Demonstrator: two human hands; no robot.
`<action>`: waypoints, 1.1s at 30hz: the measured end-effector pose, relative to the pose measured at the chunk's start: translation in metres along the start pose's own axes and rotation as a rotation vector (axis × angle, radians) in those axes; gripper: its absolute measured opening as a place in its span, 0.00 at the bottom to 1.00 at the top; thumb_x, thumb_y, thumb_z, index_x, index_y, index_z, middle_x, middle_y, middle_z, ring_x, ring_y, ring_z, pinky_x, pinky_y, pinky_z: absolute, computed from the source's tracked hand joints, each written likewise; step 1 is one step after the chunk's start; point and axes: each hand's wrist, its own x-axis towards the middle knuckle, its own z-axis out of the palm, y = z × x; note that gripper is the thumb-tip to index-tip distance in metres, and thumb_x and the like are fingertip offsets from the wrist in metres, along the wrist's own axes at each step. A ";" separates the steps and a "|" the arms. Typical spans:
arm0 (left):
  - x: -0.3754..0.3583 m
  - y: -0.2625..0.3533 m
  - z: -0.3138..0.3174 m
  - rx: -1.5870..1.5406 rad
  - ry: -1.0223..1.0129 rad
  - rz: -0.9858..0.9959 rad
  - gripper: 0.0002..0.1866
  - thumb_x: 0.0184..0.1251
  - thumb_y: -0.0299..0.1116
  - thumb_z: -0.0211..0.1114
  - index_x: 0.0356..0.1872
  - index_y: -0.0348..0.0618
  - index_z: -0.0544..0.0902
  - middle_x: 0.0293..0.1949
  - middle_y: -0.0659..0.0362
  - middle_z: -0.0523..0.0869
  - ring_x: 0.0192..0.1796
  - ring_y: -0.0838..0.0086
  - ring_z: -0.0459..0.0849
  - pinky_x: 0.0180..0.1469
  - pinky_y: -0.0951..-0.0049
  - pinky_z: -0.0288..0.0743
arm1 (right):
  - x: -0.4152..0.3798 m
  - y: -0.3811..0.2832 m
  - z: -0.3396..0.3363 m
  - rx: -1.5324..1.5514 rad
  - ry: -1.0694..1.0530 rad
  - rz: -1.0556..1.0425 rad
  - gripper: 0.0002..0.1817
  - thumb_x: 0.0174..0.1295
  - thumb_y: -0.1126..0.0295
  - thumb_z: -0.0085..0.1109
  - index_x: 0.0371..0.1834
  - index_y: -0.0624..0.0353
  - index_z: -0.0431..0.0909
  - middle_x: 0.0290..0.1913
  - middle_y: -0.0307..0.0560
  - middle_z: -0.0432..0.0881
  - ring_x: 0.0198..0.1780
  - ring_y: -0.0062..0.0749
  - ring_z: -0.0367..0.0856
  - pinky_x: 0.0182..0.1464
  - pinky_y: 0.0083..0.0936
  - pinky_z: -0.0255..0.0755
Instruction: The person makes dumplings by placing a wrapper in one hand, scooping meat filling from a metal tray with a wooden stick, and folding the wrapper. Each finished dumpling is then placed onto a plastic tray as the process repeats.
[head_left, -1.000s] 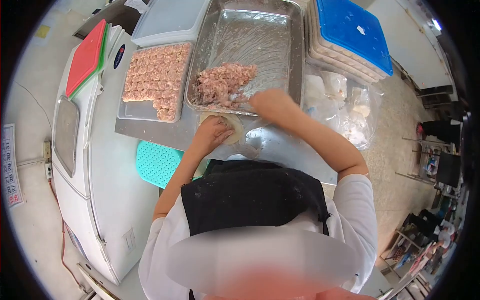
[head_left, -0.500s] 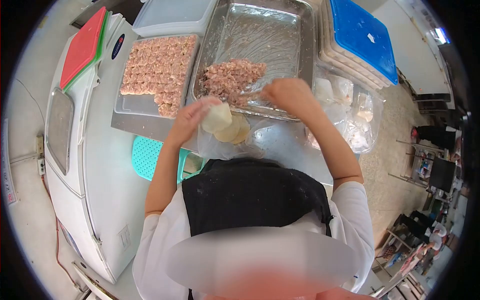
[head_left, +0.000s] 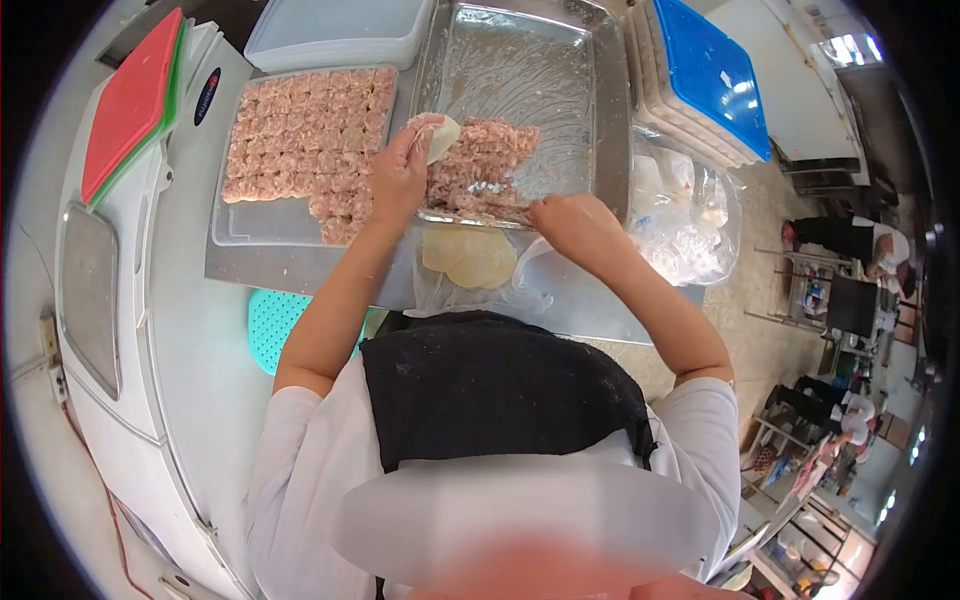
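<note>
My left hand (head_left: 402, 170) is closed on a pale round dumpling wrapper (head_left: 442, 141), held up over the left edge of a metal tray (head_left: 612, 120). Inside that tray lies a heap of minced meat (head_left: 500, 145). My right hand (head_left: 578, 226), fingers closed, grips a thin tool whose far end is at the meat by the tray's front rim; its exact kind is hard to make out. A stack of wrappers (head_left: 470, 258) rests on a plastic bag (head_left: 520, 298) at the table's front. To the left, rows of meat-filled dumplings (head_left: 310, 135) fill much of a clear plastic container (head_left: 275, 228).
Lidded tubs with a blue lid (head_left: 708, 70) stand at the right, beside a clear bag (head_left: 690, 225) of pale contents. A white lidded box (head_left: 340, 35) sits at the back left. A white freezer (head_left: 200, 330) borders the left; a turquoise basket (head_left: 275, 325) is below the table.
My left hand has lifted the wrapper from the stack and moved it forward over the tray. My right hand has lowered slightly towards the front rim. The view has shifted a little.
</note>
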 end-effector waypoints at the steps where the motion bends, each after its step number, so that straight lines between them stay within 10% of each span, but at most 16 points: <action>1: 0.001 0.001 -0.001 0.019 0.001 0.023 0.12 0.74 0.35 0.55 0.46 0.40 0.83 0.39 0.58 0.87 0.40 0.79 0.81 0.45 0.76 0.74 | -0.003 -0.002 -0.021 0.037 0.007 0.001 0.14 0.65 0.62 0.51 0.28 0.56 0.81 0.25 0.52 0.81 0.30 0.47 0.83 0.32 0.40 0.76; 5: 0.003 -0.016 -0.005 -0.104 -0.043 -0.014 0.12 0.75 0.35 0.54 0.45 0.40 0.82 0.39 0.58 0.86 0.40 0.79 0.80 0.45 0.76 0.74 | -0.010 0.010 -0.053 -0.005 -0.142 0.284 0.14 0.65 0.62 0.51 0.27 0.58 0.81 0.25 0.53 0.82 0.31 0.47 0.84 0.32 0.42 0.76; 15: 0.006 -0.014 -0.010 -0.336 0.014 -0.131 0.14 0.75 0.36 0.53 0.49 0.38 0.80 0.47 0.55 0.84 0.49 0.73 0.82 0.54 0.72 0.76 | 0.027 -0.013 0.007 0.321 0.012 0.147 0.17 0.68 0.59 0.52 0.29 0.59 0.81 0.25 0.54 0.82 0.29 0.42 0.84 0.32 0.38 0.76; 17: 0.008 -0.011 -0.012 -0.494 0.016 -0.196 0.14 0.75 0.37 0.53 0.51 0.38 0.80 0.49 0.54 0.83 0.51 0.71 0.82 0.56 0.71 0.76 | 0.017 0.007 0.009 0.959 -0.008 0.166 0.17 0.68 0.57 0.54 0.30 0.59 0.84 0.22 0.51 0.80 0.26 0.33 0.81 0.32 0.33 0.73; 23: 0.004 0.036 0.020 -0.957 0.021 -0.465 0.22 0.78 0.43 0.46 0.59 0.33 0.72 0.54 0.49 0.80 0.55 0.63 0.80 0.60 0.63 0.74 | 0.006 0.023 -0.014 1.295 0.109 0.375 0.19 0.70 0.59 0.54 0.50 0.65 0.81 0.20 0.37 0.70 0.24 0.22 0.66 0.29 0.24 0.64; 26: 0.007 0.069 0.038 -1.262 -0.065 -0.331 0.29 0.77 0.48 0.44 0.62 0.28 0.67 0.60 0.44 0.74 0.62 0.54 0.74 0.68 0.54 0.66 | 0.019 0.006 0.013 1.007 0.637 0.135 0.17 0.71 0.61 0.52 0.51 0.63 0.81 0.25 0.40 0.71 0.26 0.25 0.66 0.30 0.24 0.64; 33: 0.014 0.014 0.012 -1.132 0.289 -0.400 0.31 0.75 0.56 0.42 0.57 0.34 0.71 0.50 0.45 0.78 0.53 0.52 0.77 0.61 0.48 0.70 | -0.040 0.015 -0.039 0.391 0.143 0.195 0.14 0.67 0.66 0.49 0.54 0.52 0.76 0.33 0.55 0.78 0.41 0.51 0.82 0.41 0.44 0.75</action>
